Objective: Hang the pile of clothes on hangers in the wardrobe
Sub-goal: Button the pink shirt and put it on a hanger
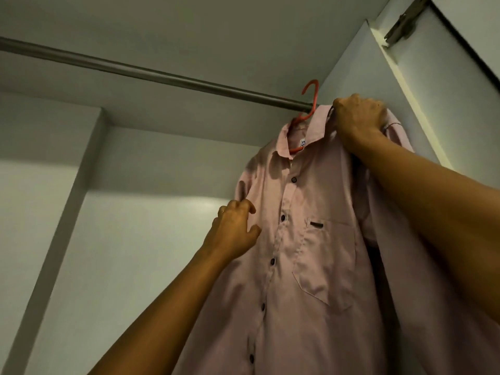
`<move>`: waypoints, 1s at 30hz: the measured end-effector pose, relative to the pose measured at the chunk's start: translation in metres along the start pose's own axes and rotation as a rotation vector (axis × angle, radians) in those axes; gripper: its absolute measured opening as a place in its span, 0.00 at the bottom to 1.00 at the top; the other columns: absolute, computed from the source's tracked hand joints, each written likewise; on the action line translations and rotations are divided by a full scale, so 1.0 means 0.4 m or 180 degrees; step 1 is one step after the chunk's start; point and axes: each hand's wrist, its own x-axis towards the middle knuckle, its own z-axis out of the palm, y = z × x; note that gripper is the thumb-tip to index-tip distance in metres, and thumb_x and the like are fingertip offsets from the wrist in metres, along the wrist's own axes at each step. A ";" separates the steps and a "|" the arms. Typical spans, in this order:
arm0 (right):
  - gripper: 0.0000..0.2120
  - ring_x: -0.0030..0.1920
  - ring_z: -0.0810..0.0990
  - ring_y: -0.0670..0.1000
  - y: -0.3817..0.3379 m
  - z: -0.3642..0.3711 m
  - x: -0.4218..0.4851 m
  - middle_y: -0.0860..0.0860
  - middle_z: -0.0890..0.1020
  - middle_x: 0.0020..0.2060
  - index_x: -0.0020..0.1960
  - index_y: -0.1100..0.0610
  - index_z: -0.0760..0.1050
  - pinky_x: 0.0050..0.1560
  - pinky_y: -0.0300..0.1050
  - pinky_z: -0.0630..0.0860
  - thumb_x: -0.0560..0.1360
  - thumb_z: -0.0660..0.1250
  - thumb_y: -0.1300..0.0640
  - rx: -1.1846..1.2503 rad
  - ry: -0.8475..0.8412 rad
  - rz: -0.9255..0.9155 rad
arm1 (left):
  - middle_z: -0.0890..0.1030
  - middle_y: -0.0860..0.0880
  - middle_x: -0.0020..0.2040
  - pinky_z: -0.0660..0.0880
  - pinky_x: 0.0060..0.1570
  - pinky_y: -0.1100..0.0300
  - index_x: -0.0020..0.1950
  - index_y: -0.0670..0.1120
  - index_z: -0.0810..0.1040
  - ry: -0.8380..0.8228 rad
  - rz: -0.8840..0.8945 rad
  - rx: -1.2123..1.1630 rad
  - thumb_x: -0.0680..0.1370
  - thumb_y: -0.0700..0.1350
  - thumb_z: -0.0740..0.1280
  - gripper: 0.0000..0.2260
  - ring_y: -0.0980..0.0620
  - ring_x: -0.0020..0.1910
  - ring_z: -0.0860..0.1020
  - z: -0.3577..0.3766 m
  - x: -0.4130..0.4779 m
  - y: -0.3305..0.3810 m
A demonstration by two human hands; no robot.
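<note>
A pale pink button-up shirt (305, 255) with dark buttons and a chest pocket hangs on an orange-red plastic hanger (308, 104). The hanger's hook sits over the grey metal rail (140, 70) at its right end, close to the wardrobe's side wall. My right hand (358, 117) is raised and grips the shirt's shoulder by the collar. Lower down, my left hand (234, 231) pinches the fabric at the shirt's other shoulder and sleeve seam. The pile of clothes is out of view.
White wardrobe walls (121, 239) and ceiling close in the space. The open door (468, 50) with a metal hinge (405, 20) stands at the upper right. Left of the hanger the rail carries nothing.
</note>
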 end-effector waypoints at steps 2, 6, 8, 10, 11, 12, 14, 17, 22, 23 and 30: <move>0.12 0.54 0.78 0.64 -0.023 0.016 0.035 0.60 0.78 0.52 0.60 0.60 0.76 0.51 0.52 0.71 0.79 0.60 0.62 -0.0057 0.0035 -0.0138 | 0.71 0.47 0.66 0.69 0.60 0.55 0.65 0.48 0.70 0.0048 0.0029 0.0071 0.77 0.51 0.65 0.18 0.48 0.63 0.69 0.007 0.014 -0.009; 0.13 0.54 0.78 0.64 -0.064 0.023 0.090 0.60 0.79 0.54 0.59 0.57 0.77 0.51 0.53 0.72 0.79 0.58 0.64 0.0102 -0.0016 -0.0443 | 0.71 0.46 0.65 0.69 0.59 0.57 0.63 0.47 0.71 0.0131 0.0015 0.0088 0.78 0.50 0.64 0.16 0.47 0.63 0.69 0.006 0.034 -0.016; 0.12 0.55 0.77 0.64 -0.056 0.021 0.093 0.60 0.78 0.55 0.60 0.54 0.76 0.52 0.54 0.72 0.79 0.59 0.60 0.0205 -0.0099 -0.0518 | 0.72 0.46 0.64 0.68 0.58 0.57 0.62 0.47 0.72 0.0143 -0.0012 0.0059 0.78 0.50 0.64 0.14 0.47 0.63 0.69 0.010 0.030 -0.020; 0.12 0.54 0.77 0.63 -0.036 0.021 0.076 0.60 0.78 0.55 0.61 0.53 0.75 0.52 0.53 0.72 0.79 0.61 0.54 0.0270 -0.0210 -0.0642 | 0.72 0.46 0.64 0.69 0.59 0.56 0.61 0.47 0.73 0.0118 -0.0065 0.0013 0.78 0.49 0.64 0.14 0.47 0.63 0.69 0.018 0.017 -0.021; 0.13 0.53 0.77 0.63 -0.027 0.018 0.062 0.60 0.78 0.55 0.62 0.52 0.75 0.51 0.53 0.72 0.79 0.61 0.53 0.0281 -0.0224 -0.0717 | 0.72 0.45 0.63 0.69 0.59 0.55 0.61 0.46 0.73 0.0107 -0.0085 -0.0023 0.77 0.49 0.65 0.14 0.46 0.63 0.69 0.025 0.010 -0.020; 0.13 0.53 0.77 0.63 -0.020 0.014 0.049 0.61 0.78 0.56 0.63 0.53 0.75 0.51 0.53 0.72 0.80 0.60 0.53 0.0266 -0.0191 -0.0778 | 0.72 0.45 0.63 0.69 0.59 0.54 0.61 0.46 0.74 0.0097 -0.0098 -0.0079 0.77 0.49 0.65 0.14 0.46 0.62 0.70 0.031 0.002 -0.014; 0.13 0.54 0.78 0.63 -0.021 0.000 0.038 0.60 0.78 0.56 0.63 0.53 0.75 0.51 0.52 0.71 0.80 0.59 0.56 0.0221 -0.0077 -0.0883 | 0.73 0.45 0.61 0.70 0.58 0.54 0.60 0.46 0.74 0.0077 -0.0085 -0.0213 0.76 0.49 0.66 0.14 0.46 0.61 0.70 0.038 -0.011 0.006; 0.13 0.55 0.77 0.60 -0.041 -0.023 0.019 0.59 0.80 0.54 0.59 0.55 0.78 0.55 0.51 0.67 0.78 0.58 0.57 0.0050 -0.0016 -0.1015 | 0.73 0.46 0.62 0.71 0.58 0.55 0.60 0.47 0.74 0.0076 -0.0007 -0.0348 0.76 0.50 0.66 0.14 0.47 0.60 0.72 0.038 -0.034 0.037; 0.16 0.63 0.69 0.60 -0.072 -0.071 -0.093 0.60 0.74 0.61 0.64 0.59 0.72 0.63 0.55 0.62 0.77 0.59 0.58 -0.0077 -0.0043 -0.1167 | 0.73 0.48 0.62 0.70 0.56 0.58 0.60 0.48 0.74 0.0240 0.0029 -0.0613 0.76 0.50 0.66 0.14 0.49 0.59 0.73 0.020 -0.110 0.069; 0.18 0.65 0.67 0.60 -0.079 -0.092 -0.125 0.60 0.72 0.63 0.65 0.59 0.70 0.64 0.56 0.62 0.76 0.61 0.57 -0.0026 -0.0124 -0.1236 | 0.73 0.48 0.63 0.70 0.57 0.58 0.59 0.48 0.74 0.0229 0.0018 -0.0680 0.76 0.51 0.66 0.13 0.49 0.60 0.73 0.015 -0.128 0.075; 0.20 0.64 0.67 0.60 -0.062 -0.337 -0.399 0.60 0.72 0.63 0.67 0.58 0.68 0.61 0.53 0.67 0.76 0.59 0.59 0.0249 -0.0439 -0.1453 | 0.75 0.45 0.60 0.72 0.55 0.58 0.59 0.45 0.76 0.0048 0.0077 -0.1538 0.76 0.46 0.67 0.13 0.47 0.57 0.75 -0.054 -0.266 0.143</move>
